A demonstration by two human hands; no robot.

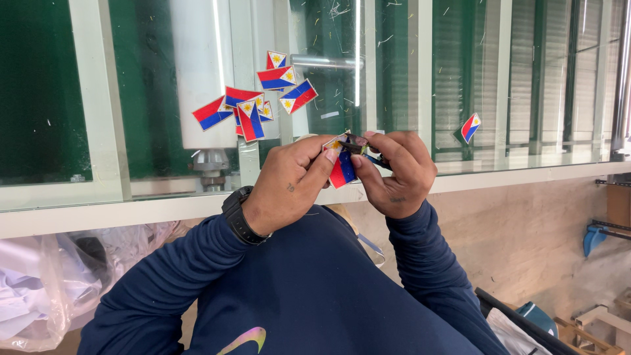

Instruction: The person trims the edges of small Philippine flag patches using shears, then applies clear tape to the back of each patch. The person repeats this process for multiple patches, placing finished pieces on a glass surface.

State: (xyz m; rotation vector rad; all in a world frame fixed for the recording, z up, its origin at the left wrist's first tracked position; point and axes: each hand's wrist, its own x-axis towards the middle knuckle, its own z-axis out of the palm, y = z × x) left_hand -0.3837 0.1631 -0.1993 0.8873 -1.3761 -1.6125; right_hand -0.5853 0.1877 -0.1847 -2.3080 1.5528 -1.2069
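Head view. A small flag patch (342,167), red, blue and white with a yellow sun, is held up in front of the glass-topped bench (460,172). The left hand (289,184) is closed on its left edge, thumb and forefinger pinched on the cloth. The right hand (394,172) is closed round a small dark cutting tool (358,146), apparently a thread snip, with its tip set at the top corner of the held patch. Fingers (384,141) of the right hand are curled tightly, no gap seen.

Progress, as judged: a loose cluster of like patches (253,98) lies on the glass, up and left of the held patch; about seven can be counted, some overlapping. A single patch (470,127) lies apart, well to the right of the held patch. Which group is finished and which is waiting cannot be told. Trimming of the held patch appears to be in hand; thread scraps are scattered over the glass.

Hidden or unclear: the blades of the tool are covered by the fingers, so open or shut cannot be told. The lower half of the held patch is masked by the left thumb. A clear plastic bag (46,289), low and left of the held patch, holds pale material that cannot be identified. Blue objects at the right edge are cut off.
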